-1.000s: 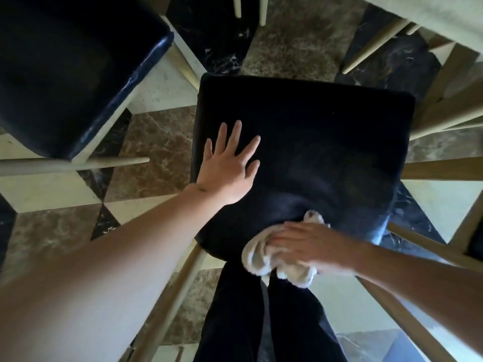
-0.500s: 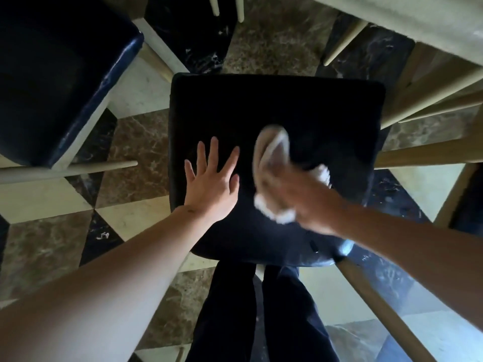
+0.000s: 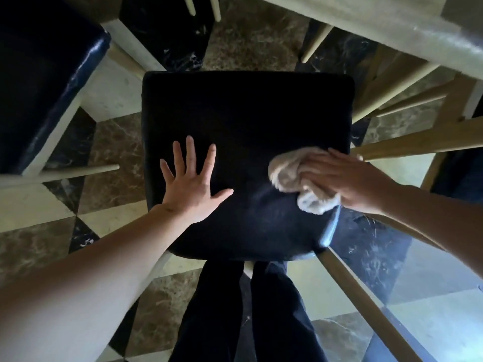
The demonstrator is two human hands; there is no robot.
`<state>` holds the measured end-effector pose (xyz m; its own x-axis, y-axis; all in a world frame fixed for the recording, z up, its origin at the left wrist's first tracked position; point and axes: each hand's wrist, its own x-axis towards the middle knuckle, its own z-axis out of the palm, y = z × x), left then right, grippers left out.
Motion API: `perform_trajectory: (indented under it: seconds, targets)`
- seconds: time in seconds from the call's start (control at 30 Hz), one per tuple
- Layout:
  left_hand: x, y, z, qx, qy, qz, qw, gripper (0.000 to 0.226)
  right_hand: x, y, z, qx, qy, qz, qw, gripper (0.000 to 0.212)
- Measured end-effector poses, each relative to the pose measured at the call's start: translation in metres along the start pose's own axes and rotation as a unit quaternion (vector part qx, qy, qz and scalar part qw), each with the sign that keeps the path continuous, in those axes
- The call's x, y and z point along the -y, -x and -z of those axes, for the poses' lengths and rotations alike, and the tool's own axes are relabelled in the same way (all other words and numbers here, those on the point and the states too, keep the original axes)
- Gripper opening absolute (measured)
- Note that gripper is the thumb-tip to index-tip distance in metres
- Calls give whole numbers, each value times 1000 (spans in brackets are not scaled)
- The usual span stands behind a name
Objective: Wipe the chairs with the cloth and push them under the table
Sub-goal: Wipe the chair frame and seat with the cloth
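Floor [image 3: 256, 40]: polished marble tiles in a geometric pattern of brown veined, black veined and cream pieces, filling the view from 12 o'clock round to 9 o'clock.

Dark trouser legs [image 3: 243, 314]: two, side by side at 6 o'clock, over the tiles.

Glare patch [image 3: 444, 333]: pale sheen on the tiles at 4 o'clock.

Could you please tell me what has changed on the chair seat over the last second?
The right hand swept the cloth from the seat's near edge up to its middle, then across to the right edge, holding it throughout. The left hand stayed flat with spread fingers on the left side of the dark chair seat.
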<state>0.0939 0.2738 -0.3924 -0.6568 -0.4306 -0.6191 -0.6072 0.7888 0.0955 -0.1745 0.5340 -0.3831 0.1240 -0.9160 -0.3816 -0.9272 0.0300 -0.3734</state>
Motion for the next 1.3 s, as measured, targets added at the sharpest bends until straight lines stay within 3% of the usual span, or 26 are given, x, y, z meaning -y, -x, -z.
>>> perform_trajectory:
  seconds: [0.07, 0.2, 0.3, 0.5, 0.63, 0.8, 0.93, 1.0, 1.07, 1.17, 1.3]
  targets:
    - [-14, 2, 2, -7, 6, 3, 1000, 108, -5, -2, 7, -49, -40, -104, 993, 93]
    - [-59, 5, -2, -15, -3, -85, 996, 107, 17, -3, -4, -132, -126, -219, 959, 87]
    - [-92, 5, -7, -4, -3, -110, 994, 115, 36, 17, -24, -118, -134, -181, 967, 92]
    - [-131, -1, -11, 31, -33, -100, 994, 130, 83, 98, -78, 17, -16, -22, 999, 114]
    - [-136, -2, -14, 53, -53, -93, 993, 144, 82, 108, -91, 26, -4, -19, 999, 109]
    - [-142, -10, -13, 90, -59, -83, 991, 150, 25, 65, -50, -25, -28, -108, 993, 105]
    - [-144, -10, -14, 90, -59, -85, 991, 151, -20, 45, -17, -36, -36, -92, 994, 96]
    - [-143, -10, -14, 88, -58, -86, 991, 150, -45, 28, 0, -99, -45, -153, 982, 94]
    - [-143, -11, -14, 89, -53, -84, 991, 150, -65, 8, 13, -107, -48, -192, 974, 86]
    - [-143, -10, -14, 92, -50, -87, 991, 151, -63, -3, 7, -112, -78, -225, 965, 79]
    - [-140, -6, -12, 91, -45, -90, 991, 150, -15, 17, -11, -177, -164, -279, 930, 79]
